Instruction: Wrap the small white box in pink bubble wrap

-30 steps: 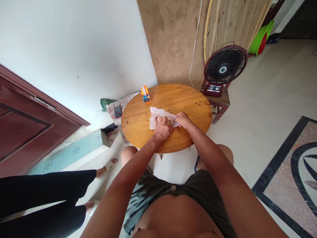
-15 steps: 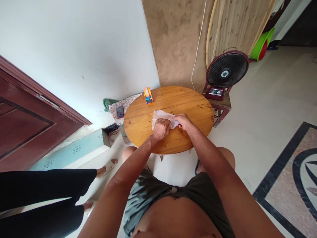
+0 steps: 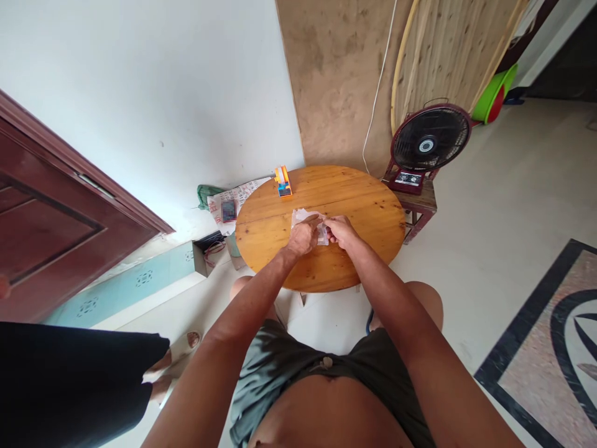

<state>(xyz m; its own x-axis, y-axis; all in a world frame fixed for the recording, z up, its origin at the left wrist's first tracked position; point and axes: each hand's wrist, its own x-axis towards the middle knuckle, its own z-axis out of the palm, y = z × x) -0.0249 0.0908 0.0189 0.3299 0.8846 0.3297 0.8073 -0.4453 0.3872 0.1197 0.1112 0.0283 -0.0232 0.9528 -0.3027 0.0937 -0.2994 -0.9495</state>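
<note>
While my right hand [image 3: 341, 231] pinched the wrap [image 3: 322, 234] by its right edge, my left hand [image 3: 304, 236] lay across it; I couldn't tell whether those fingers gripped. It lay mid-way on the table [image 3: 261, 239], an orange holder [image 3: 282, 181] far left, a fan [image 3: 431, 138] far right.

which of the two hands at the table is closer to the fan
The right hand, at the right edge of the whitish plastic wrap; the left hand, lying over the wrap, is farther from the fan.
</note>
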